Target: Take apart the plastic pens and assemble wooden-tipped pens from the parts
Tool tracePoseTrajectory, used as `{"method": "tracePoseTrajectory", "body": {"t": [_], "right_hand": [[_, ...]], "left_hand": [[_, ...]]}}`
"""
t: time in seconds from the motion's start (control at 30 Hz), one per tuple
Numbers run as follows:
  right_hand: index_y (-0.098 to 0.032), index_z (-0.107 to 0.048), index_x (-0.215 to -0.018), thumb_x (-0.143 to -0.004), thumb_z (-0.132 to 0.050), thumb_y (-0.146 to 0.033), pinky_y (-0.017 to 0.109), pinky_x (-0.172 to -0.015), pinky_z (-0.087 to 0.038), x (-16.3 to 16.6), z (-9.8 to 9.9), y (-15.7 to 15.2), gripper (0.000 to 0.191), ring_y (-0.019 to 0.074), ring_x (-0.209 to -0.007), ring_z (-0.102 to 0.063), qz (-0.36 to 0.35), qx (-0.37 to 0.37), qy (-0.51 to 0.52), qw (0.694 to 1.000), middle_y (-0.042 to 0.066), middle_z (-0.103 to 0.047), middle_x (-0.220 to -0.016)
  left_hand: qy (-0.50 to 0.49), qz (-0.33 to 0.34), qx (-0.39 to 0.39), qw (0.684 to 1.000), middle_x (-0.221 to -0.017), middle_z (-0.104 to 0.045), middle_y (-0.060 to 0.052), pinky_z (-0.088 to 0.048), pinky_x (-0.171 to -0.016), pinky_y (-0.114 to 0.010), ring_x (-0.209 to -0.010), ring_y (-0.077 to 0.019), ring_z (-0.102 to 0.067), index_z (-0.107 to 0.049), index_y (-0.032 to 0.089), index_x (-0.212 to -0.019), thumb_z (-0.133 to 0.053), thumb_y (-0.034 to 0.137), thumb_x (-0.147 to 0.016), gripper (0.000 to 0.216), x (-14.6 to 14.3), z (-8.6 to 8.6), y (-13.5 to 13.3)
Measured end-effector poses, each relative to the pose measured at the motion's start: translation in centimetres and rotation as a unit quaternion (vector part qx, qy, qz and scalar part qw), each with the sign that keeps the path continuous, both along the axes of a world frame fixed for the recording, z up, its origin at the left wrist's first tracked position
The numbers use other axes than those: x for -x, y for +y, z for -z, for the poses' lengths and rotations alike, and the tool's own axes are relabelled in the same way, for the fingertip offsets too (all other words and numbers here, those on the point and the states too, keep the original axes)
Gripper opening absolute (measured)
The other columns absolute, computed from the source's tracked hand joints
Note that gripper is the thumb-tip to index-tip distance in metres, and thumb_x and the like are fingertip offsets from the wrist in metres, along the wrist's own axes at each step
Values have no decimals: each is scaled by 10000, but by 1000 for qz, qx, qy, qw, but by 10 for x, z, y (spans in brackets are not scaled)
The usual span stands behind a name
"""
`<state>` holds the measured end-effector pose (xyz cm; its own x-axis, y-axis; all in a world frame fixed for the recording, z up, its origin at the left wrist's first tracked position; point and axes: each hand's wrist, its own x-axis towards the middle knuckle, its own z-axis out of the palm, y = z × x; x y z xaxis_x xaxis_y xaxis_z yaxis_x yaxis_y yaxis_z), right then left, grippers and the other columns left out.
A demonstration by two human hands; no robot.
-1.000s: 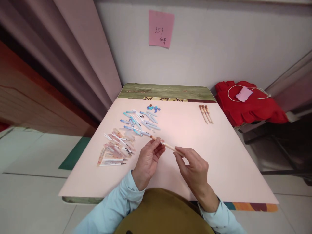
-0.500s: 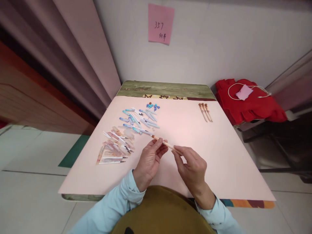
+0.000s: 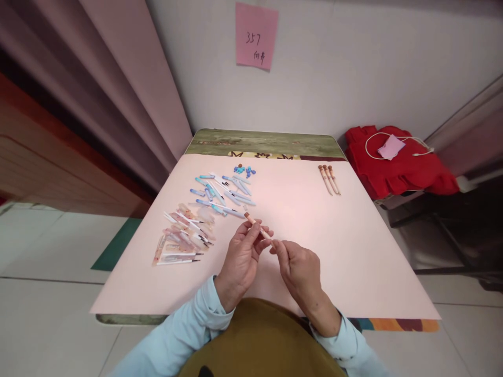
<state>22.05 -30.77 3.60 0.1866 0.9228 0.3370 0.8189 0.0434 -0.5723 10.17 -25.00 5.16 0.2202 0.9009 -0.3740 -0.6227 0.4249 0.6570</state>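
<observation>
Between my two hands is a cream-coloured pen [image 3: 261, 228] with a brown end pointing up and left. My left hand [image 3: 244, 256] pinches its barrel between thumb and fingers. At the lower right end, my right hand [image 3: 297, 266] is closed on the pen's tip; the fingers partly hide that end. Left of my hands lie loose pen parts: blue barrels and caps [image 3: 220, 195], and below them peach-toned barrels with white refills [image 3: 184, 235]. Small blue figures [image 3: 250, 171] sit beyond. Three cream pens with round brown tops [image 3: 328, 180] lie side by side at the far right.
A pale pink sheet [image 3: 353, 272] covers the table, whose green patterned edge [image 3: 267, 140] shows at the back. A pink note [image 3: 257, 36] hangs on the wall. To the right, a red cushion [image 3: 393, 167] carries a white cable. A curtain hangs at left.
My right hand has shifted slightly left and closed in toward my left hand. The pen now tilts more steeply, and its tip end is mostly covered by my right fingers.
</observation>
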Motion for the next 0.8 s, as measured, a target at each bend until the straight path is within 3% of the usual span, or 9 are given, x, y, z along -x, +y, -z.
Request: {"method": "tracePoseTrajectory", "body": {"t": [0.07,0.13,0.3,0.4,0.53,0.63,0.73,0.8], "right_hand": [[-220,-681,-1021,-989,-455,-409,224,-512,-382,1,-1,-1,296,135,-549,-634,-4,10,44,999,12,-708,-699],[-192,-591,-1178,-937,-543,-412,214,-522,-422,2,-1,-2,330,134,-574,-643,-11,8,85,996,4,-704,-731],[-206,-633,-907,-892,-595,-343,202,-571,-436,5,2,-3,143,117,-593,-647,27,-70,48,996,-6,-703,-726],[-201,-647,-798,-928,-548,-365,197,-535,-393,6,2,-2,231,106,-526,-622,37,-70,23,997,-16,-671,-617],[-194,-652,-734,-995,-418,-397,190,-496,-360,5,2,-2,405,91,-457,-594,14,-4,54,998,-19,-652,-554],[-205,-672,-751,-1004,-395,-417,185,-500,-373,4,3,-2,431,89,-467,-603,-2,18,86,996,-27,-655,-555],[-197,-686,-919,-929,-538,-475,193,-543,-416,4,4,-2,315,110,-544,-631,5,-6,91,996,-6,-690,-654],[-187,-673,-914,-888,-602,-464,202,-562,-427,5,4,-2,287,118,-565,-629,13,-26,81,996,8,-695,-683]], "left_hand": [[-8,-23,-1,1000,-793,-673,-21,-559,-674,-189,-778,-117,-667,-644,143,-884,-788,231,-739,222,0,2,3],[-11,-38,4,999,-791,-668,-19,-561,-675,-183,-763,-109,-666,-641,138,-878,-780,202,-744,202,2,3,6],[-19,-43,7,999,-793,-671,-23,-565,-666,-178,-761,-108,-667,-643,134,-884,-778,197,-745,204,4,2,7],[-10,-31,12,999,-790,-681,-29,-554,-613,-164,-748,-108,-664,-647,138,-897,-779,224,-746,217,3,4,5],[10,-26,14,1000,-779,-690,-41,-549,-601,-167,-743,-116,-664,-653,137,-894,-790,250,-732,240,2,6,5],[27,-39,8,999,-777,-690,-43,-542,-619,-164,-753,-118,-666,-662,127,-866,-804,250,-710,244,4,8,5],[54,-56,-8,997,-795,-693,-45,-522,-617,-160,-755,-116,-664,-673,122,-876,-798,260,-713,247,6,10,6],[71,-59,-19,996,-803,-700,-51,-510,-624,-168,-756,-117,-659,-676,122,-905,-789,269,-721,261,7,11,5]]}}
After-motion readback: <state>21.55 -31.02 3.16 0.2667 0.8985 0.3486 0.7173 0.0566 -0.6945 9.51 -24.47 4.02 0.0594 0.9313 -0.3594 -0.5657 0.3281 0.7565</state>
